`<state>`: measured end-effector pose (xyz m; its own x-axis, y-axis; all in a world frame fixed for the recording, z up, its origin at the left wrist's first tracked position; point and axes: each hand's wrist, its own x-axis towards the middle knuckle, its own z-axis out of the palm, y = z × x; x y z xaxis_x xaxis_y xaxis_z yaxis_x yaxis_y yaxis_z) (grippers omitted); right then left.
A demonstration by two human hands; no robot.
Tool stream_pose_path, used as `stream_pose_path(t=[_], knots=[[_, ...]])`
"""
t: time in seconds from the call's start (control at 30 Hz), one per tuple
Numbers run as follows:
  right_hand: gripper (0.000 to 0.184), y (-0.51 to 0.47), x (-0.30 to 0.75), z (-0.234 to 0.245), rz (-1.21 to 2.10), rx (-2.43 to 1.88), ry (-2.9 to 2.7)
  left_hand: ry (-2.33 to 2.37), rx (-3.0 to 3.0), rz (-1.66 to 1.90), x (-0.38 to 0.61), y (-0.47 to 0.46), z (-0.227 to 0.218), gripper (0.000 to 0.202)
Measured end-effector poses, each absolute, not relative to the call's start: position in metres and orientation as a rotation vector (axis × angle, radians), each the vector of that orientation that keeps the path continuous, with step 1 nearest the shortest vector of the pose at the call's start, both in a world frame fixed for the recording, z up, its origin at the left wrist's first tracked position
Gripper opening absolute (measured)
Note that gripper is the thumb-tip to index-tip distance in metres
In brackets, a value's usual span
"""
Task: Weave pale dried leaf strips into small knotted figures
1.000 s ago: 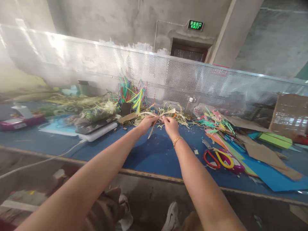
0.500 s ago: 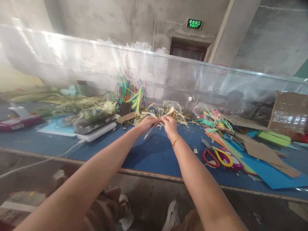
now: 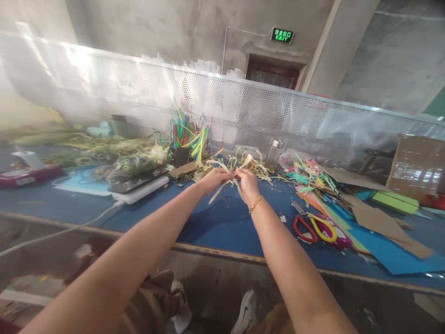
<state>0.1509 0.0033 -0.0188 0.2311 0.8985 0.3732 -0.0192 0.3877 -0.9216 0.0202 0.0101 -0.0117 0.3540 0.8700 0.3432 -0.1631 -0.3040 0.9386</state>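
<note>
My left hand [image 3: 216, 180] and my right hand [image 3: 247, 184] meet above the blue tabletop, fingertips almost touching. Both are closed in a pinch on pale, flat straw-like strips [image 3: 216, 194] that cross between them. One strip end hangs below my left hand, another runs down by my right palm, and others stick up behind the fingers. Where the strips cross is largely hidden by my fingertips. A gold chain bracelet [image 3: 255, 204] circles my right wrist. Just beyond my hands lies a loose heap of similar pale strips [image 3: 260, 174].
Scissors with red and yellow handles [image 3: 314, 228] lie to the right by coloured sheets [image 3: 392, 253] and cardboard. Coloured stems [image 3: 187, 132] stand at the back near a lidded bottle [image 3: 275, 152]. Left are a white power bank-like device [image 3: 141, 191], its cable and tangled fibre [image 3: 139, 162]. A perforated metal screen [image 3: 222, 97] borders the table.
My hands stay together in nearly the same place. The strips have shifted: more of them now fan out behind my fingers, and one shows beside my right palm.
</note>
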Motion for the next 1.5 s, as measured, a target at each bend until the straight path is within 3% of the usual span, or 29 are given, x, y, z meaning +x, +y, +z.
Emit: stream_pose_path(t=[0.17, 0.33, 0.47, 0.57, 0.67, 0.83, 1.5], knots=[[0.031, 0.003, 0.158, -0.016, 0.709, -0.992, -1.206, 0.597, 1.509, 1.112, 0.019, 0.009, -0.012, 0.033], [0.033, 0.005, 0.162, -0.015, 0.605, -1.074, -1.228, 0.57, 1.368, 1.077, 0.018, 0.01, -0.013, 0.025], [0.037, -0.001, 0.164, -0.011, 0.297, -1.277, -1.181, 0.578, 1.312, 1.154, 0.018, 0.012, -0.013, 0.023], [0.036, -0.011, 0.162, -0.004, 0.107, -1.404, -1.258, 0.595, 1.274, 1.238, 0.017, 0.014, -0.013, 0.032], [0.034, -0.019, 0.155, -0.002, 0.16, -1.432, -1.512, 0.641, 1.277, 1.296, 0.016, 0.016, -0.014, 0.042], [0.021, -0.023, 0.148, -0.004, 0.123, -1.482, -1.645, 0.674, 1.294, 1.291, 0.015, 0.018, -0.017, 0.039], [0.024, -0.026, 0.138, -0.007, 0.155, -1.361, -1.871, 0.585, 1.184, 1.41, 0.014, 0.021, -0.015, 0.033]])
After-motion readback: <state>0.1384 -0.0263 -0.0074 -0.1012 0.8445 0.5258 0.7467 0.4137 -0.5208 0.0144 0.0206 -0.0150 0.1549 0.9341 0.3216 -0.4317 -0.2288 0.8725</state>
